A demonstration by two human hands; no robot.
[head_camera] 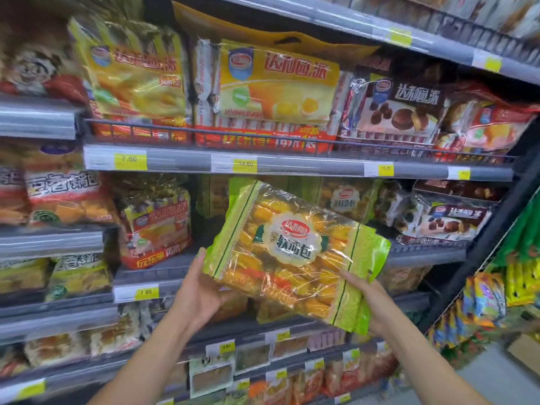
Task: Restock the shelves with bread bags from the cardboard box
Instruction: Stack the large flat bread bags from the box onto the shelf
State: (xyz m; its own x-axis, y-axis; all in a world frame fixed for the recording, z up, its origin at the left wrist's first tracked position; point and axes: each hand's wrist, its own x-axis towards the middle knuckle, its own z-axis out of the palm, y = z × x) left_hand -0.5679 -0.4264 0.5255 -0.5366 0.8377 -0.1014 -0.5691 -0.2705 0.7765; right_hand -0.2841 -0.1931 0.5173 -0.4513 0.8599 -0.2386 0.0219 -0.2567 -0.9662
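Nearest to the camera are the two bare forearms, which rise from the lower edge toward the shelves. The left hand (201, 290) grips the lower left corner of a green-edged clear plastic bread bag (295, 249); its thumb lies up along the bag's edge and its fingers go behind, out of sight. The right hand (369, 296) holds the lower right edge, with its fingers laid on the front film and the rest hidden behind the green seal. The bread bag is in the air, tilted with its right side lower, in front of the grey metal shelf (163, 270) and touching none of it. I judge that two hands are used because the bag is wide and soft, so support at both corners keeps the small rolls from sagging. The printed face is turned outward, probably so that it will face the aisle. Behind it there seems to be a dark gap between a red-and-yellow cake pack (157, 226) and similar green bread bags (346, 200), which looks like the place intended. The cardboard box I cannot make out with certainty.
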